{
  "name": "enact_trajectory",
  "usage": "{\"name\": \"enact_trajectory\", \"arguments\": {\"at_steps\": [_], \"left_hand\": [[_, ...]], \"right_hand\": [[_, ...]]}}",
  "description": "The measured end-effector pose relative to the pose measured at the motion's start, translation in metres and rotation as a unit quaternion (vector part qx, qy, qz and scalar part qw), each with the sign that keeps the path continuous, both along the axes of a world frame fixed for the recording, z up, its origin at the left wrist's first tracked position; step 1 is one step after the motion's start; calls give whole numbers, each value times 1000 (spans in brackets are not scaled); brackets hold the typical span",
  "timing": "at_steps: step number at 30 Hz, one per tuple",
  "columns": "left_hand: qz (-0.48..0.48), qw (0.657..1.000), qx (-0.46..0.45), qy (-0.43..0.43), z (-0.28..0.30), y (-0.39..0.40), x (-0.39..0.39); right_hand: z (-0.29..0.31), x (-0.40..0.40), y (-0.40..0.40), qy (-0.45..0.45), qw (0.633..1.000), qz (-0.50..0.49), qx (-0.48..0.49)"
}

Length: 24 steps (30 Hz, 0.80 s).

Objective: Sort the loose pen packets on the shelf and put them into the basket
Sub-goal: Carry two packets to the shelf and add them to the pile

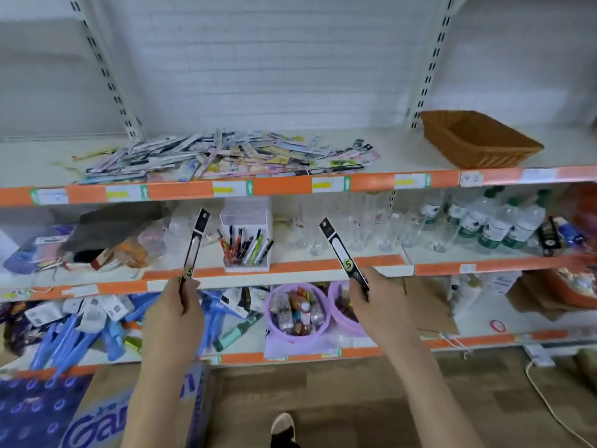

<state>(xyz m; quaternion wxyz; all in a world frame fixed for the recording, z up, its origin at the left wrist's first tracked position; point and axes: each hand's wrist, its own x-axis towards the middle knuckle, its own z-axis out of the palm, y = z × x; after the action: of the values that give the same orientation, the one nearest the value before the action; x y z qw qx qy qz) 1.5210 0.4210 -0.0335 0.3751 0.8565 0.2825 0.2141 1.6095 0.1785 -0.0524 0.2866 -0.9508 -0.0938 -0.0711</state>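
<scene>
Both hands grip black pen packets: left hand (176, 305) one packet (193, 245), right hand (378, 299) another (342, 253). Loose packets (226, 156) heap the shelf (403, 150), apart from the basket (478, 140).

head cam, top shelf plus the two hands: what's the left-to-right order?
Pile of loose pen packets → left hand gripping a black pen packet → right hand gripping another black packet → brown basket, far right on the top shelf.

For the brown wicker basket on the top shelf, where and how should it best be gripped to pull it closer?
Probably by the near long rim of the basket, coming from the front. It sits open side up at the shelf's front edge, its near wall facing the person, and no handles are visible. Both the left hand and right hand currently hold black pen packets.
</scene>
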Motion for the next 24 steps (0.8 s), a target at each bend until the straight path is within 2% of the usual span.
{"name": "enact_trajectory", "arguments": {"at_steps": [3, 8, 15, 19, 24], "left_hand": [[-27, 999, 30, -17, 9, 23, 70], [-67, 996, 22, -60, 31, 47, 181], [-195, 977, 23, -78, 37, 19, 280], [-193, 978, 17, -71, 36, 15, 316], [-152, 986, 32, -63, 36, 15, 351]], "right_hand": [[7, 59, 18, -6, 1000, -6, 7], [30, 140, 34, -28, 999, -31, 9], [23, 198, 14, 0, 991, -125, 47], [28, 234, 5, -32, 988, -140, 51], [28, 289, -6, -30, 990, -136, 34]]}}
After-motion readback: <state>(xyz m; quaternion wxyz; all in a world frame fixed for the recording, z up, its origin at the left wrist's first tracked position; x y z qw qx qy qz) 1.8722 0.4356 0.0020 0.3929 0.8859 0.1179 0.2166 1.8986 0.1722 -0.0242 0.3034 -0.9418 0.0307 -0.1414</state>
